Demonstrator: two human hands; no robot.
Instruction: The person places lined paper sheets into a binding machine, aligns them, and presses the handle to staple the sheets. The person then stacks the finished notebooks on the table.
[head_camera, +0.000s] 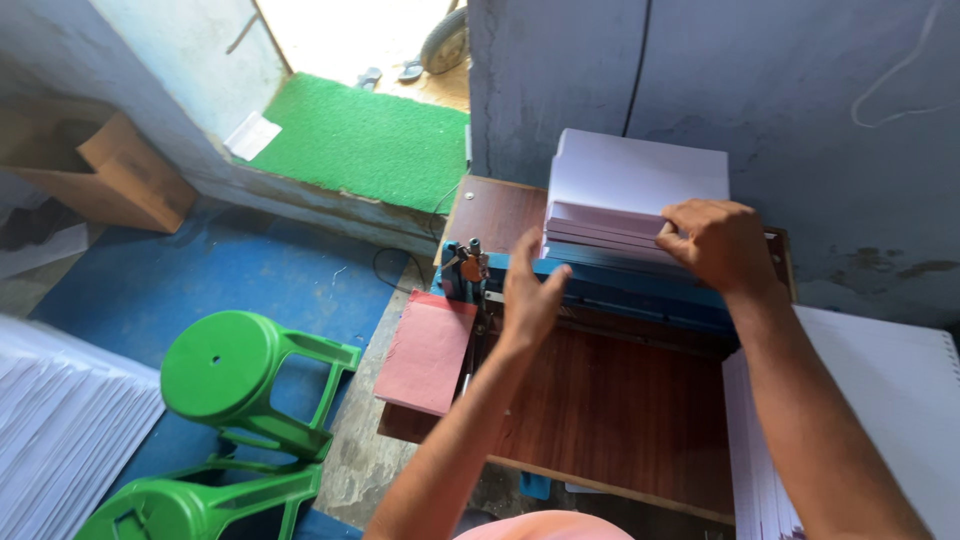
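- Hands first, from the head view: right hand (722, 243) curls its fingers onto the front edge of the paper stack (640, 190); left hand (530, 290) is open, palm flat beside the stack's left corner.
- Paper stack sits in the blue machine (620, 285) at the back of the wooden counter (610, 400), by the wall.
- Stack looks heavy yet floppy and prone to sliding; best gripped at both side edges.
- Pink card (428, 352) lies at the counter's left; green stools (240, 375) stand on the floor.

White paper stack (635, 185), upper centre. Blue punching machine (640, 290) beneath it. Dark reddish-brown wood-grain worktop (610, 400), centre. Pink card stack (428, 352), left edge of the worktop. Two bright green plastic stools (245, 375), lower left. Green doormat (365, 140), upper centre-left. Blue floor (230, 275). Grey-blue wall (800, 110), upper right.
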